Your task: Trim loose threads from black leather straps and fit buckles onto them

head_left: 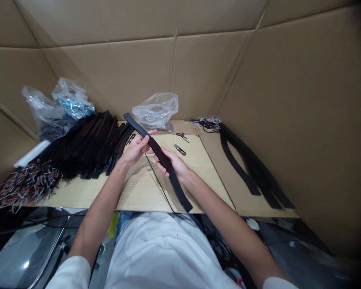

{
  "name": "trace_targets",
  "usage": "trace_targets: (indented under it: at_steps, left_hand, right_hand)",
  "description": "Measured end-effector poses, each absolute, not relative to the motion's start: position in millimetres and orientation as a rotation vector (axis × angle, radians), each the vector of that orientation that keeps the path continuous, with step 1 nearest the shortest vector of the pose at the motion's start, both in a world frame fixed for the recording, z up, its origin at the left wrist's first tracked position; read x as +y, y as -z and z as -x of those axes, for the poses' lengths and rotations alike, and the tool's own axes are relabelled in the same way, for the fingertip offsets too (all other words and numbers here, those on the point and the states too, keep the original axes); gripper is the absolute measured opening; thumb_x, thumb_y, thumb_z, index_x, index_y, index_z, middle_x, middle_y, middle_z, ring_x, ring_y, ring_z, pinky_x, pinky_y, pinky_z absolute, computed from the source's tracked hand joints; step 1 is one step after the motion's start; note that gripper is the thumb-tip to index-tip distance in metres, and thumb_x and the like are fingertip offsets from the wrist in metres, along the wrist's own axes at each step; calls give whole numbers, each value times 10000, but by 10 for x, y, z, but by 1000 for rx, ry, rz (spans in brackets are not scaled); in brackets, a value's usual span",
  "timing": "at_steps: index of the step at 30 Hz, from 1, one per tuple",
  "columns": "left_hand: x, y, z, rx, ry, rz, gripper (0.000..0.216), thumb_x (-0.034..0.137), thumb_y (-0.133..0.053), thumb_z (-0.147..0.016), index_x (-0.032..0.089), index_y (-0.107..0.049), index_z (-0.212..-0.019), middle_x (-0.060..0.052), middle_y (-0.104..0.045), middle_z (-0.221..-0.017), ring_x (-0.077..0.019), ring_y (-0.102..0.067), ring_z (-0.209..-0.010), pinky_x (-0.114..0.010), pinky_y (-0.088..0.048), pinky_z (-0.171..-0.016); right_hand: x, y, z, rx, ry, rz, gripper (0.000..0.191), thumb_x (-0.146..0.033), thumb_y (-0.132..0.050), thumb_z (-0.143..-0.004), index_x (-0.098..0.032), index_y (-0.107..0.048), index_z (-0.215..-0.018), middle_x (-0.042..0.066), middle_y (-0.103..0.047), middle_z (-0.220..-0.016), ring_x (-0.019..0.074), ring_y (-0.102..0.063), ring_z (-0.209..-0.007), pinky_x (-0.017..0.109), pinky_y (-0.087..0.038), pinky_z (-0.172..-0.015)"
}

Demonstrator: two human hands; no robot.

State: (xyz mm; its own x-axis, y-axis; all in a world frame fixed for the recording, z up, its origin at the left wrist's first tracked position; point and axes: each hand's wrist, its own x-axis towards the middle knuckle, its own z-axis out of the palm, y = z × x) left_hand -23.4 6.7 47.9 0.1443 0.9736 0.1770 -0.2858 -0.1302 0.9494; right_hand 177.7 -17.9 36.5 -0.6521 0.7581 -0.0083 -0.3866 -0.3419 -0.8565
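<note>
One white garment (162, 253) occupies the foreground, before the front edge of a pale tabletop (210, 180). Just above this surface, a long, curved dark strip (163, 157) slants from the near right to the far left, its nearer end by the table's front edge. The right hand (177, 163) is closed around the strip's middle; farther along, the left hand (137, 149) pinches it between thumb and fingers, beside a ribbed, brownish section. At right, several black strips (240, 164) lie side by side; at left, multicoloured thread ends (27, 182) fringe a large heap of dark strips (87, 140). Beyond the right hand rest small snips (179, 149), then a short dark cord (182, 137). At the back sit a clear plastic bag (156, 110) and a small dark-and-pale tangle (209, 124), backed by a cardboard wall (138, 64).
</note>
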Motion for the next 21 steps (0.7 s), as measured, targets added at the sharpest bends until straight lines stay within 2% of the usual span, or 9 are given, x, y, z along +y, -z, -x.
trace_targets:
  at_steps: [3, 6, 8, 10, 14, 16, 21]
  left_hand:
    - [93, -465, 232, 839, -1357, -1242, 712, 720, -950, -681, 139, -821, -1072, 77, -362, -596, -77, -338, -536, -263, -210, -533]
    - [128, -441, 222, 931, -1374, -1313, 717, 776, -922, -664, 119, -806, -926, 75, -351, -591, -63, -268, -536, -277, -129, -542]
    - [151, -419, 212, 1015, -1396, -1348, 692, 789, -900, -680, 127, -774, -839, 71, -361, -586, -63, -261, -543, -280, -118, -548]
    - [172, -396, 198, 1079, -1467, -1350, 656, 758, -926, -664, 145, -733, -796, 70, -396, -586, -64, -282, -553, -271, -146, -551]
    - [196, -379, 172, 1058, -1600, -1313, 620, 656, -998, -612, 174, -707, -872, 52, -549, -658, -73, -380, -588, -243, -241, -569]
    - [190, -390, 164, 1026, -1607, -1314, 609, 648, -994, -623, 176, -716, -888, 41, -579, -686, -78, -412, -602, -237, -268, -576]
    - [157, -419, 158, 1019, -1622, -1312, 571, 615, -1004, -619, 177, -728, -861, 36, -597, -689, -83, -452, -618, -232, -312, -599]
  right_hand:
    - [-154, -336, -1776, -1138, -1964, 581, 443, -466, -680, -1024, -177, -689, -1359, -10, -692, -762, 82, -492, -416, 182, -338, -320]
    - [-146, -330, -1769, -1167, -1840, 634, 628, -429, -709, -1001, -237, -538, -1575, -21, -713, -753, 105, -541, -435, 180, -361, -351]
    - [-156, -328, -1755, -1188, -1799, 637, 717, -451, -709, -1002, -270, -458, -1648, -32, -707, -746, 112, -547, -435, 183, -357, -359]
    - [-170, -322, -1735, -1189, -1749, 620, 767, -496, -716, -1007, -298, -412, -1683, -43, -691, -738, 108, -541, -433, 184, -353, -372]
    - [-171, -298, -1706, -1211, -1665, 577, 925, -557, -761, -983, -321, -298, -1748, -71, -656, -704, 100, -519, -420, 192, -358, -398]
    - [-162, -290, -1704, -1243, -1636, 568, 1007, -556, -796, -955, -318, -252, -1769, -82, -648, -692, 100, -507, -412, 199, -356, -398]
    - [-183, -292, -1701, -1291, -1558, 584, 1064, -521, -852, -907, -292, -280, -1774, -87, -620, -679, 104, -490, -417, 221, -375, -399]
